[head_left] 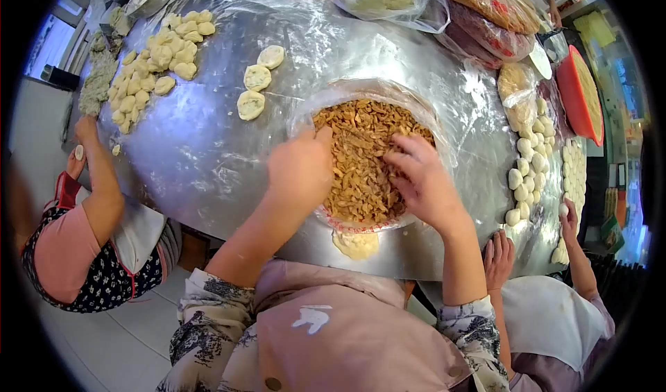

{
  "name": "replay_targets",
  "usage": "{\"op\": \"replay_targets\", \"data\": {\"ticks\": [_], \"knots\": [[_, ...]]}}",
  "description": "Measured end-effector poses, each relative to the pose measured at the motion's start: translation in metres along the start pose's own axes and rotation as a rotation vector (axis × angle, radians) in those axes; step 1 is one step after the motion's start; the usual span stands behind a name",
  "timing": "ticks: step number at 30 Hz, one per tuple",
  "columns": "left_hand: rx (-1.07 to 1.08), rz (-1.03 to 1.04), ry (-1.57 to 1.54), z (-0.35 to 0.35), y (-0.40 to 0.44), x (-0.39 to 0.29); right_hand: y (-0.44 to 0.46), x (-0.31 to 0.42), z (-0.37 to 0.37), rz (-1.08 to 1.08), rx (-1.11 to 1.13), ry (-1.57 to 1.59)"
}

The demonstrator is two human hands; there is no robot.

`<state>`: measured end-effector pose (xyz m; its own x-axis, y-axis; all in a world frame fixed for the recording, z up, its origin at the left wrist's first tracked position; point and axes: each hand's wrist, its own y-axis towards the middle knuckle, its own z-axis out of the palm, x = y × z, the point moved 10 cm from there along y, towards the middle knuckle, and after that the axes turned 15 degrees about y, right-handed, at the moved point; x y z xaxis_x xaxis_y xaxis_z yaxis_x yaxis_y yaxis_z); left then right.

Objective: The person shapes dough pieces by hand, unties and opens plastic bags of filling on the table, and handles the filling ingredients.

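A wide bowl lined with clear plastic point(374, 87) stands in front of me, filled with chopped brown filling point(364, 159). My left hand point(302, 166) is at the bowl's left side, over the edge of the filling; it is blurred and most of its fingers are hidden. At the right side of the filling is my right hand point(420, 177), its fingers apart and their tips touching the brown pieces. A flat piece of dough point(355, 245) lies at the near side of the bowl, partly hidden by it. Three flattened dough rounds point(258, 78) lie to the upper left.
Many dough pieces point(159, 52) lie at the left, and rows of dough balls point(531, 163) at the right. Plastic bags point(492, 17) and a red basin point(581, 97) are at the far right. A person point(90, 232) works on the left, another point(548, 316) on the right.
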<state>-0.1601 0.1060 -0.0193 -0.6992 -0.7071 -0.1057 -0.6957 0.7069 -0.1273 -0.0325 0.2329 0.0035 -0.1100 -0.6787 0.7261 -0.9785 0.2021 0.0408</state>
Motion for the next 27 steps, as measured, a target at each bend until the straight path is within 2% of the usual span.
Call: {"op": "replay_targets", "data": {"ticks": [3, 5, 8, 12, 14, 18, 21, 24, 27], "knots": [[0.058, 0.099, -0.011, 0.010, -0.007, -0.023, -0.004, -0.006, -0.014, 0.103, -0.140, 0.002], [0.028, 0.146, -0.129, 0.005, -0.017, -0.034, -0.007, -0.009, -0.015, 0.176, -0.212, -0.003], [0.059, 0.185, -0.204, 0.000, -0.031, -0.040, -0.013, -0.005, -0.017, 0.132, -0.272, -0.063], [0.084, 0.214, -0.315, -0.001, -0.034, -0.038, -0.018, 0.006, -0.006, 0.116, -0.164, 0.143], [-0.032, 0.159, -0.323, -0.012, -0.024, -0.031, -0.019, 0.011, -0.004, 0.067, -0.168, 0.217], [-0.136, 0.146, -0.194, -0.013, 0.008, -0.034, -0.028, -0.007, -0.015, 0.236, -0.379, 0.245], [-0.031, 0.258, -0.062, 0.003, 0.023, -0.053, -0.035, -0.014, -0.019, 0.366, -0.403, 0.275], [-0.030, 0.234, -0.081, 0.005, 0.025, -0.050, -0.045, -0.023, -0.021, 0.342, -0.429, 0.284], [-0.140, 0.221, -0.291, -0.015, 0.012, -0.043, -0.048, -0.025, -0.025, 0.392, -0.515, 0.359]]}}
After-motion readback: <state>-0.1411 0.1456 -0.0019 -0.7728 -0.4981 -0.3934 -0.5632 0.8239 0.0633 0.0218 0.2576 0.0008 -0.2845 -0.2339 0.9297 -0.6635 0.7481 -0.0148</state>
